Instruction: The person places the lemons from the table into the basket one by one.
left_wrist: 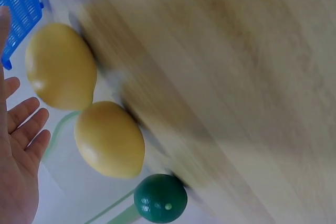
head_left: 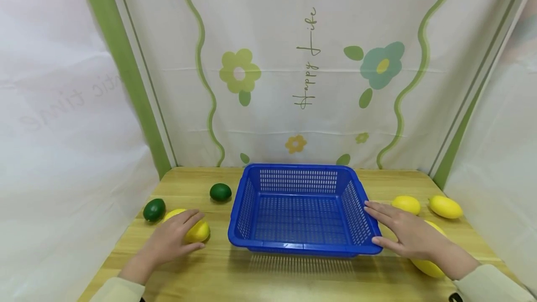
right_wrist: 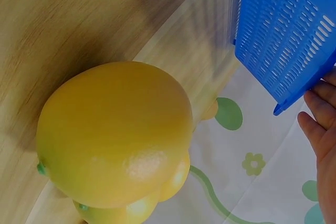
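Note:
A blue plastic basket (head_left: 304,247) with slotted walls stands mid-table, its inside bare. At its right rim is my right hand (head_left: 413,234), fingers stretched out and fingertips touching the edge. Beneath that wrist lies a large yellow fruit (right_wrist: 115,129), partly covered in the head view. My left hand (head_left: 174,239) is over two lemons, one (head_left: 199,232) in front and one (head_left: 173,213) behind it. In the left wrist view its fingers are extended, apart from the lemons (left_wrist: 109,140).
Two dark green lime-like fruits, one (head_left: 220,192) beside the basket and one (head_left: 154,210) near the table's left edge, lie on the wooden table (head_left: 293,288). Two more lemons, one (head_left: 406,204) and one (head_left: 445,207), lie at the right. A flower-printed curtain (head_left: 268,120) hangs behind.

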Tool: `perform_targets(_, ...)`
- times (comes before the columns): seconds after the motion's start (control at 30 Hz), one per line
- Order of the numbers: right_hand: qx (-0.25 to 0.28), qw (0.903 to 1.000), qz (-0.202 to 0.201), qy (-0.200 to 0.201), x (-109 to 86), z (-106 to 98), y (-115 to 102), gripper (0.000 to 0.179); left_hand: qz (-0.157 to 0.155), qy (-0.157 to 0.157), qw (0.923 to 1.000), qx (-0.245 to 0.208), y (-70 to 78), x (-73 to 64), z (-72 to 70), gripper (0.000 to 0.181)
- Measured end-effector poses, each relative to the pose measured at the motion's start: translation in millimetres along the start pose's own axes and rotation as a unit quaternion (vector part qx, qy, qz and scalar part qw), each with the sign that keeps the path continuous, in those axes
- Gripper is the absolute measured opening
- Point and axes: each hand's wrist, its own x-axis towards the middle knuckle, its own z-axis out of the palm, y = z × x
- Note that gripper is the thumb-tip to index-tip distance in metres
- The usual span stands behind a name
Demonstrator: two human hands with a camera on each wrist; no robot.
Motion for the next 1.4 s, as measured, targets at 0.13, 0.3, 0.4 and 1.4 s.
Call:
perform_targets(0.13, 0.002, 1.0, -0.003, 0.001, 0.1, 0, 0, 0.063, -0.001, -0.011, 0.9999, -0.001, 3.3, 0.1, 3.0, 0.074)
perform_targets(0.3, -0.002, 1.0, 0.001, -0.002, -0.4, 0, 0, 0.062, -0.016, -0.04, 0.9991, 0.002, 6.7, -0.1, 4.9, 0.073)
perform_targets(0.4, -0.001, 1.0, 0.001, -0.002, -0.5, 0, 0, 0.063, -0.021, -0.056, 0.9982, -0.001, 7.2, 0.3, 6.1, 0.071)
perform_targets(1.4, -0.019, 0.9991, -0.037, 0.01, 1.6, 0, 1, 0.063, -0.038, -0.095, 0.9948, -0.004, 9.4, 0.8, 8.4, 0.061)
